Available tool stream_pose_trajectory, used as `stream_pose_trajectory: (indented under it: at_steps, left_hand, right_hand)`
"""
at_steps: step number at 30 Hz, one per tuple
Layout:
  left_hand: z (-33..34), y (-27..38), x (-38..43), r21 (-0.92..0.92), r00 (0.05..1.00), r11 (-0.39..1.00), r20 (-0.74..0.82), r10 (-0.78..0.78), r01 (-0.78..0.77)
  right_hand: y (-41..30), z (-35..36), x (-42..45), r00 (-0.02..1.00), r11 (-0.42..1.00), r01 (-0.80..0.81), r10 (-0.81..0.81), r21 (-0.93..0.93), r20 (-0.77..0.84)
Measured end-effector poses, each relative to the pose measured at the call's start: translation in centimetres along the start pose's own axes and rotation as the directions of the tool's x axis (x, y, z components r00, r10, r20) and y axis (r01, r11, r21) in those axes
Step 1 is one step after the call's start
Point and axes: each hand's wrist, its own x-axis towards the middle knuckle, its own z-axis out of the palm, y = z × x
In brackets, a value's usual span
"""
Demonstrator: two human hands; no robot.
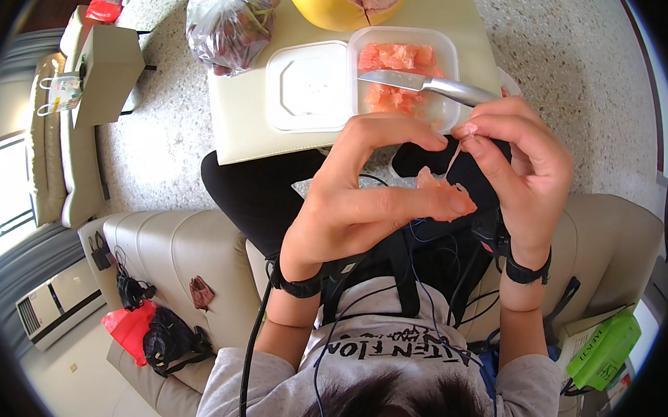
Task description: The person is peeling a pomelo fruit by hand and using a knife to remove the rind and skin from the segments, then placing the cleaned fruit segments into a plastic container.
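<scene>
My left hand [343, 200] holds a torn piece of pink pomelo flesh [430, 181], its thumb pressed on top and the index finger arched above. Between the thumb and index finger of my right hand [532, 159] is a thin strip of membrane [454, 160], stretched down to that piece. Just beyond both hands, a clear plastic container [451, 50] holds chunks of peeled pomelo [396, 56]. Across it lies a knife [459, 90], blade to the left; its handle end runs behind my right hand, and I cannot tell whether they touch.
A white lid [312, 88] lies left of the container on the cream table [239, 133]. Behind stand a cut yellow pomelo [322, 7] and a plastic bag of dark fruit [230, 27]. Cables [357, 300] hang over my lap. A beige sofa [179, 240] is around me.
</scene>
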Motion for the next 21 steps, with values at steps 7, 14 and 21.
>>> stream_pose_trajectory:
  at_steps: [7,14,21]
  left_hand:
    - [-0.3,1.2,-0.1,0.079,0.999,0.996,0.002,0.043,-0.043]
    - [-0.2,1.5,-0.3,0.024,0.994,0.994,-0.024,0.105,-0.105]
    - [-0.6,0.1,-0.6,-0.264,0.997,0.964,-0.067,-0.039,0.020]
  right_hand:
    - [-0.6,0.0,-0.2,0.998,0.995,0.060,-0.058,-0.083,0.022]
    - [-0.1,0.0,-0.4,0.997,0.996,0.071,-0.072,-0.052,-0.017]
    - [-1.1,-0.2,0.0,0.979,0.931,-0.180,0.201,0.318,-0.035]
